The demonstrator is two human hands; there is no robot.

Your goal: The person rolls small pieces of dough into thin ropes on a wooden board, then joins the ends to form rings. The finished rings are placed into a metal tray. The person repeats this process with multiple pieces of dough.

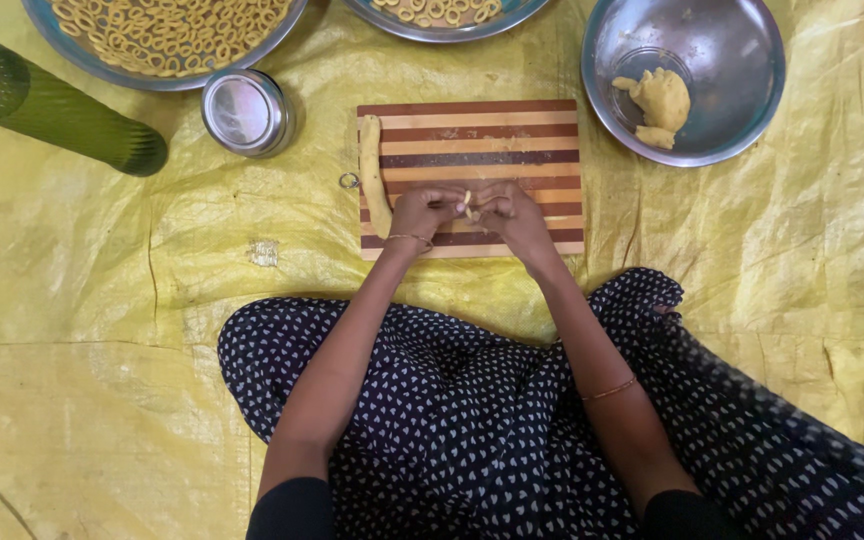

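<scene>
Hands meet over striped cutting board (pixel 472 130): left hand (pixel 422 212) and right hand (pixel 514 215) each pinch small dough piece (pixel 469 208) in closed grip; dough roll (pixel 373 175) lies just left.

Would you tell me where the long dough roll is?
The long dough roll lies along the striped cutting board's left edge, beside the left hand.

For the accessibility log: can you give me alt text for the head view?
Left hand and right hand pinch a small dough piece over a striped wooden board on a yellow sheet. A dough roll lies along the board's left edge; a steel bowl holds more dough.
</scene>
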